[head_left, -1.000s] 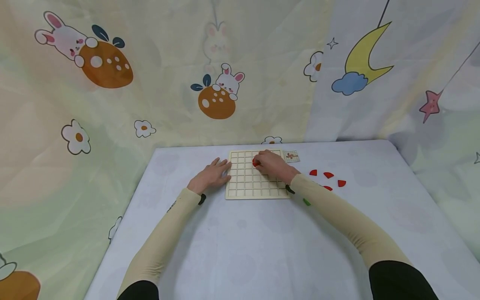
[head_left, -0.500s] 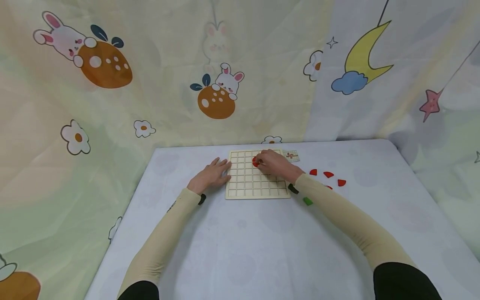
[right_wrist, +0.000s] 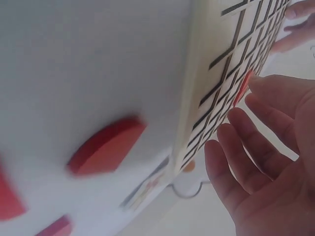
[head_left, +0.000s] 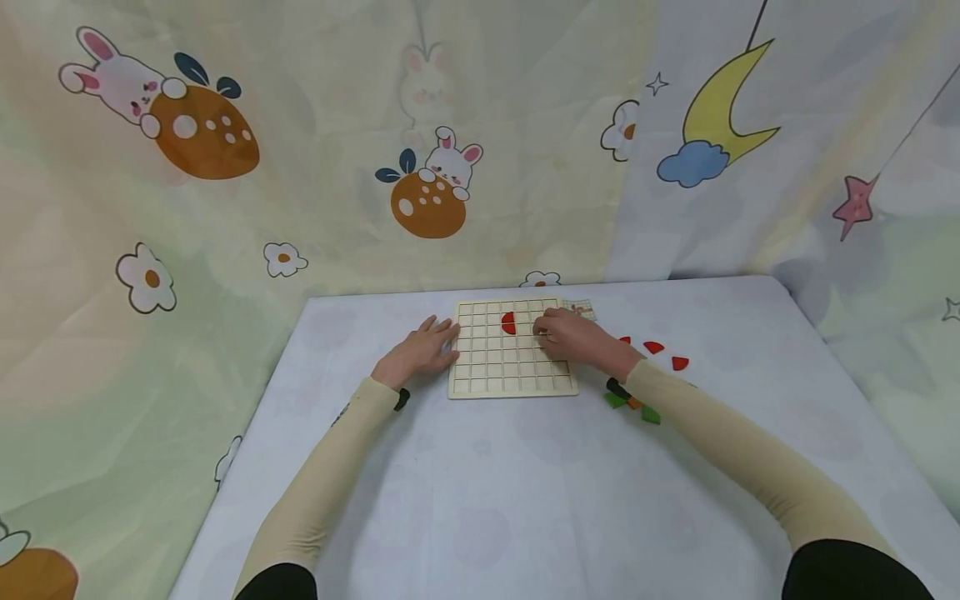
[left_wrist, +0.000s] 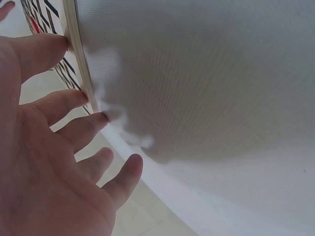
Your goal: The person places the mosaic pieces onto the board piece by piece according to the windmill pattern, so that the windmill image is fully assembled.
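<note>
A pale wooden board (head_left: 513, 367) with a raised grid lies near the table's far edge. In its upper middle sits a red half-round shape (head_left: 509, 323). My left hand (head_left: 422, 350) touches the board's left edge with fingers spread; the left wrist view shows fingertips (left_wrist: 81, 98) at that edge. Over the board's right side is my right hand (head_left: 573, 337), its fingers loosely bent. In the right wrist view nothing shows between the thumb and fingers of the right hand (right_wrist: 270, 142), which overlap the view of the red shape (right_wrist: 243, 88).
Right of the board lie several loose red pieces (head_left: 680, 363), one seen close as a red wedge (right_wrist: 108, 147). Green pieces (head_left: 651, 415) and an orange piece (head_left: 634, 403) lie nearer, partly under the right wrist. A small picture card (head_left: 581, 308) lies behind the right hand.
My right hand has come off the red shape and moved right across the board, uncovering it. Green and orange pieces now show beside the right forearm. The left hand stays put.
</note>
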The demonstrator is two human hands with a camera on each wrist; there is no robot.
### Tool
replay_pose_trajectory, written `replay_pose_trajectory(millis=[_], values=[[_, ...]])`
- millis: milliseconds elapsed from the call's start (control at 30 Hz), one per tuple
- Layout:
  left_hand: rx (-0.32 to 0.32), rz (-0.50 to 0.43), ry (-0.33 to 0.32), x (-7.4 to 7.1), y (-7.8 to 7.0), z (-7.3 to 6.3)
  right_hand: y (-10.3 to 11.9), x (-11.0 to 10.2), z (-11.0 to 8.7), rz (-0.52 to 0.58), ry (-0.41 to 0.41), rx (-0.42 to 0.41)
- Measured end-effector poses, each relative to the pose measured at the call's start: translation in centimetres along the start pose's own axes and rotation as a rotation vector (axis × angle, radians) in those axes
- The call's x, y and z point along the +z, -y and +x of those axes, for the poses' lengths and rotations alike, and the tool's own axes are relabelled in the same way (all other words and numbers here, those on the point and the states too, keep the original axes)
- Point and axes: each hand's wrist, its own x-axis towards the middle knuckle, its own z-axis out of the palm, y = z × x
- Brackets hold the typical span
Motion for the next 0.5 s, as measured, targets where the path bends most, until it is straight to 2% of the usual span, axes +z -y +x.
replay_pose_trajectory(millis=[133, 333, 500], values=[[-0.002, 0.006, -0.001, 0.0, 0.0, 0.1, -1.5, -0.7, -1.6, 0.032, 0.002, 0.040], [0.003, 0.009, -0.007, 0.0, 0.0, 0.1, -3.6, -2.0, -4.2, 0.073, 0.021, 0.057], [0.007, 0.000, -0.005, 0.0, -0.1, 0.1, -5.0, -2.5, -6.1, 0.056, 0.046, 0.124]])
